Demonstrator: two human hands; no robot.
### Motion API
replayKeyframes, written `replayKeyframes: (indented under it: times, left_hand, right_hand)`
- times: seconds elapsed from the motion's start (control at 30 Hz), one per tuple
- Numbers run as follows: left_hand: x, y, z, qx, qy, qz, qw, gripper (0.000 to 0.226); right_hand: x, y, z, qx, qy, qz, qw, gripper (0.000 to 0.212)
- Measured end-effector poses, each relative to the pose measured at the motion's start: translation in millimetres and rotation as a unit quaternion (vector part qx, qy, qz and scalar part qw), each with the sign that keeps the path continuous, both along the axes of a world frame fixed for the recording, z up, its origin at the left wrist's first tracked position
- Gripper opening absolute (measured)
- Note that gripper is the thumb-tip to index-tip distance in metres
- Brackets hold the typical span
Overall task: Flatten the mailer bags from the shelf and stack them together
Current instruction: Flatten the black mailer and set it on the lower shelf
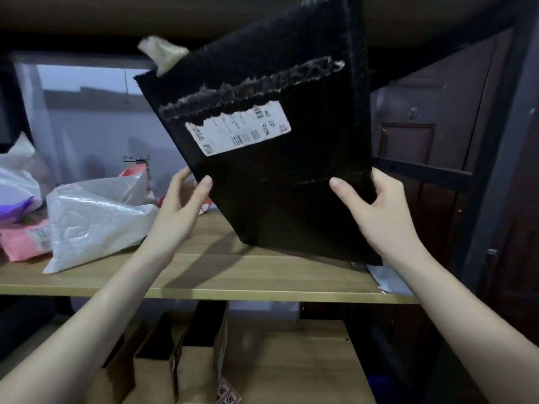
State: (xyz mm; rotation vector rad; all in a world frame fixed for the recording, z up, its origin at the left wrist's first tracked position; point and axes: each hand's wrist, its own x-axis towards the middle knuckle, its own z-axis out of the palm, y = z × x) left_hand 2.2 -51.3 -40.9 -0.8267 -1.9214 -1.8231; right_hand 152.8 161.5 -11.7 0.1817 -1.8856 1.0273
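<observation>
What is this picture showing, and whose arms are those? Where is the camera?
There is no machine here, just a person. The camera sits on the person's head and looks forward and down, so you see their own two arms reaching out.

The left hand and the right hand each pinch a lower edge of a big black mailer bag, holding it up, tilted, above a wooden shelf. The bag has a torn strip across it and a white label stuck on its front.

On the shelf, to the left, lie a crumpled white bag and a pink bag. Below the shelf you can see brown cardboard boxes.
</observation>
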Motion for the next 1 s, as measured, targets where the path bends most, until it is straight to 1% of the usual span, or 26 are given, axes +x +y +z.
replayKeyframes:
  times: [0.07, 0.1, 0.17, 0.27, 0.3, 0.37, 0.43, 0.47, 0.53, 0.57, 0.6, 0.77, 0.87, 0.93, 0.97, 1.0]
  left_hand:
    - [2, -1, 3, 0.08, 0.041, 0.029, 0.996, 0.009]
    - [5, -2, 6, 0.104, 0.061, 0.038, 0.992, 0.004]
    - [15, -4, 11, 0.122, 0.101, 0.05, 0.986, 0.012]
    - [36, -5, 17, 0.136, 0.157, 0.081, 0.975, 0.014]
    - [43, -6, 18, 0.136, 0.17, 0.093, 0.972, 0.012]
    - [58, -7, 17, 0.124, 0.174, 0.112, 0.97, 0.01]
    - [72, -9, 11, 0.113, 0.159, 0.12, 0.973, 0.01]
    - [79, -10, 6, 0.105, 0.145, 0.126, 0.976, 0.01]
    - [93, -16, -8, 0.088, 0.11, 0.14, 0.98, 0.009]
    - [99, -19, -15, 0.08, 0.093, 0.146, 0.982, 0.009]
    - [105, -23, -23, 0.069, 0.079, 0.157, 0.982, 0.01]
    - [138, -44, -57, -0.026, 0.049, 0.23, 0.972, 0.02]
    - [156, -61, -85, -0.088, 0.015, 0.252, 0.964, 0.028]
    - [167, -77, -109, -0.142, -0.031, 0.246, 0.958, 0.029]
    - [170, -87, -124, -0.168, -0.065, 0.22, 0.959, 0.033]
    - [174, -98, -138, -0.18, -0.102, 0.172, 0.963, 0.042]
  right_hand:
    - [9, -1, 6, -0.002, 0.013, 0.007, 1.0, 0.011]
    - [14, -1, 9, -0.001, 0.015, 0.015, 1.0, 0.012]
    - [23, -2, 13, -0.01, 0.015, 0.038, 0.999, 0.014]
    - [35, -1, 14, -0.035, 0.012, 0.061, 0.997, 0.014]
    - [38, 1, 14, -0.044, 0.008, 0.064, 0.997, 0.018]
    - [45, 4, 10, -0.047, -0.003, 0.054, 0.997, 0.032]
    - [52, 6, 3, -0.043, -0.012, 0.032, 0.999, 0.046]
    - [56, 6, -1, -0.038, -0.016, 0.027, 0.999, 0.044]
    - [63, 7, -12, -0.026, -0.03, 0.029, 0.999, 0.026]
    - [65, 7, -18, -0.022, -0.043, 0.028, 0.998, 0.02]
    - [66, 7, -24, -0.017, -0.059, 0.026, 0.998, 0.019]
    - [68, 0, -66, 0.0, -0.127, 0.044, 0.991, 0.024]
    - [76, -9, -95, 0.026, -0.162, 0.06, 0.985, 0.03]
    - [84, -14, -116, 0.044, -0.182, 0.068, 0.98, 0.029]
    - [88, -16, -125, 0.056, -0.197, 0.072, 0.976, 0.029]
    - [93, -18, -134, 0.076, -0.217, 0.074, 0.97, 0.03]
